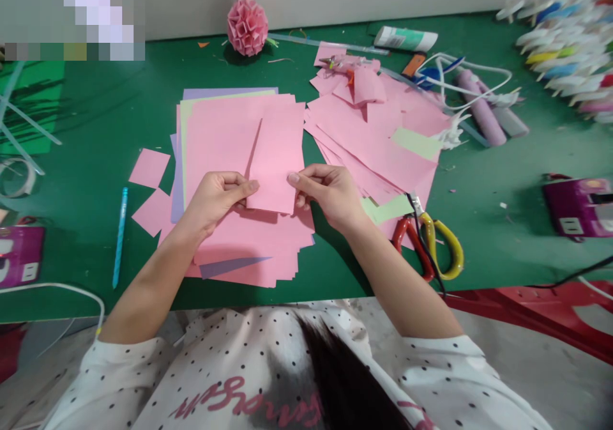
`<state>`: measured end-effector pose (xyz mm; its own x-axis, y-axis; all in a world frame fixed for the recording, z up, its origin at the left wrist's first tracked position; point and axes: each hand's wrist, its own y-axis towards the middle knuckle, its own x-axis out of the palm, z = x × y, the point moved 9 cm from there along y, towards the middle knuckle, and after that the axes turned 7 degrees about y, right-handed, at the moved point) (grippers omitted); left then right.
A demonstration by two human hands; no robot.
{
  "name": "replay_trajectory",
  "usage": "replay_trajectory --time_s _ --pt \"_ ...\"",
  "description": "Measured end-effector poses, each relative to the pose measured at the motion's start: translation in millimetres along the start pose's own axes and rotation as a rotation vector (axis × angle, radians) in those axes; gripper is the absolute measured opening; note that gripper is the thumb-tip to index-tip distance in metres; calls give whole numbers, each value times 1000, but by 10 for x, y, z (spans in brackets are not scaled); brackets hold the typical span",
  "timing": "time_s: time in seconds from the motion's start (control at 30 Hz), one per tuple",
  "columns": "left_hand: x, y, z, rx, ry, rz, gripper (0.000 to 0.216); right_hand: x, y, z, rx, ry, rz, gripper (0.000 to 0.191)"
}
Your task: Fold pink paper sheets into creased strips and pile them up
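Between my hands is a narrow piece of pink paper [276, 152], held up at a slant over a stack of pink paper sheets [215, 142]. My left hand [218, 200] pinches its lower left edge between thumb and fingers. On the opposite edge, my right hand [328, 193] grips the paper with the thumb in front and fingers behind. Purple and pale green sheets peek out at the stack's left and top edges. Two small pink paper squares [150, 168] lie left of the stack, near a blue pencil [121, 238].
A pink paper ball [248, 27] stands at the back. Pink offcuts [373, 142] spread on the right, with red-and-yellow-handled scissors [431, 245] in front. A glue gun cord, a white-green tube [405, 38] and a purple box [579, 206] lie farther right.
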<state>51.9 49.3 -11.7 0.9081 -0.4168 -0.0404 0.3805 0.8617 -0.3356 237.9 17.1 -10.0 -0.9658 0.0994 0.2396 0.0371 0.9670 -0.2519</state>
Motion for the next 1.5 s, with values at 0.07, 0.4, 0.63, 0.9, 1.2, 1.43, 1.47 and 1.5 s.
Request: replay_trajectory --time_s 0.07,0.4,0.63,0.9,1.2,1.43,1.47,1.5 --pt "48 -9 -54 -54 -24 -64 38 -7 3 -5 -11 -3 6 42" --pt "124 -27 -144 -155 -36 -141 43 45 -10 12 32 35 -74 44" --pt "87 -32 -94 -140 -40 -98 44 265 -103 14 96 -53 -302 46" --pt "-43 19 -45 -80 -86 15 47 300 -125 44 76 -47 -312 46" --pt "17 13 -68 -81 -5 -35 41 166 -49 20 8 20 -142 39" --pt "166 -40 -33 -58 38 -175 44 8 37 90 -34 91 -33 36" --pt "185 -49 -29 -54 51 -191 44 11 36 96 -40 92 -31 39" --pt "198 -56 -26 -52 60 -203 43 13 34 98 -48 89 -27 41"
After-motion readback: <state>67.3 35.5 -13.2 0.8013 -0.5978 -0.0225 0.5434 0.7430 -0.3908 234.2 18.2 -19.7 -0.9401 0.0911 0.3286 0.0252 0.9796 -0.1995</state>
